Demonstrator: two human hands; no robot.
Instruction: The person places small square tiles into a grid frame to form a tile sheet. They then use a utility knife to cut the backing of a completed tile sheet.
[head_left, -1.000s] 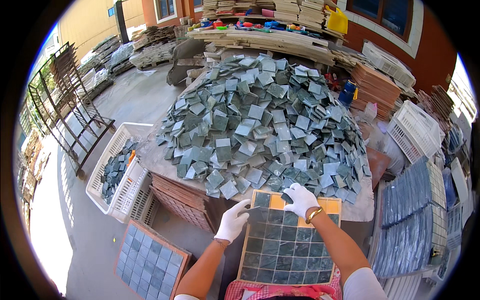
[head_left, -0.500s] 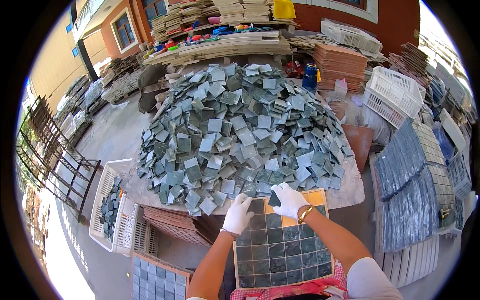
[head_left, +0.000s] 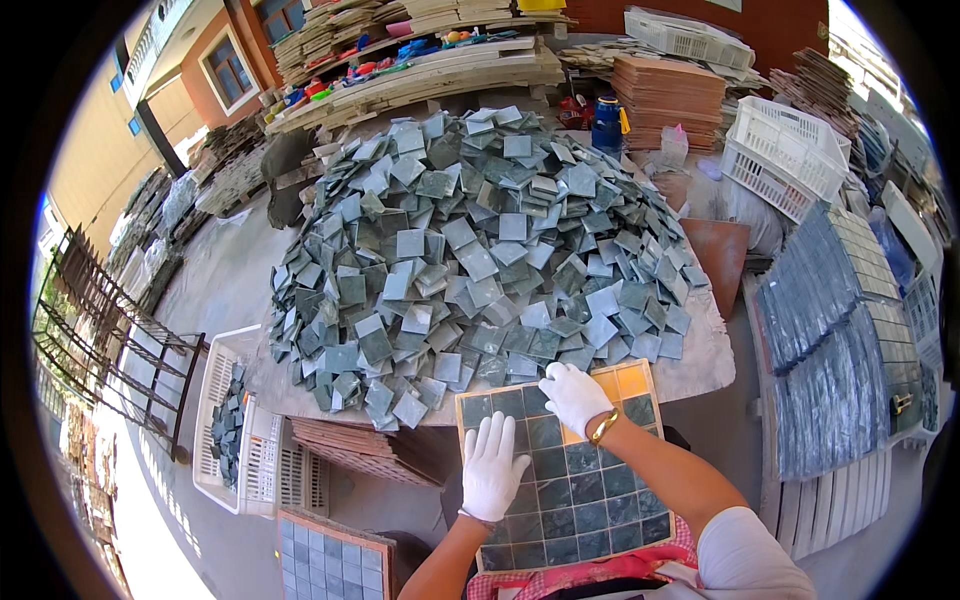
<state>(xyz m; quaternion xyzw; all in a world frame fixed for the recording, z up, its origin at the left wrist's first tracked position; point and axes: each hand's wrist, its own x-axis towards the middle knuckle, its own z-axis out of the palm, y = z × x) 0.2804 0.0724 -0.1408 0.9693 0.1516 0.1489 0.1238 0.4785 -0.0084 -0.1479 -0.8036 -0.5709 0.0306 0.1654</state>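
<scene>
Across my lap lies a shallow wooden tray point(head_left: 457, 412) with a grid of dark green square tiles point(head_left: 588, 488). Bare yellow-orange base point(head_left: 632, 380) shows at its far right corner and beside my right hand. My left hand point(head_left: 492, 470), in a white glove, is open, its fingers stretched flat over the tiles on the tray's left side. At the far row my gloved right hand point(head_left: 576, 400) has its fingers bent and pressed together on a green tile point(head_left: 535, 402), partly covered by the fingers. A big heap of loose green tiles point(head_left: 480, 262) covers the worktable point(head_left: 703, 365) just beyond.
At left stands a white plastic crate point(head_left: 262, 470) with dark tile pieces, near a metal rack point(head_left: 120, 350). Another tiled panel point(head_left: 335, 560) is at lower left. Stacked tile sheets point(head_left: 815, 400) fill the right side. White crates point(head_left: 785, 150) and a blue flask point(head_left: 606, 125) stand farther back.
My left hand has come nearer and slightly right, flattening from a curled pose onto the tiles. My right hand has lowered its pinched tile to the tray's far row. The view has shifted slightly.
</scene>
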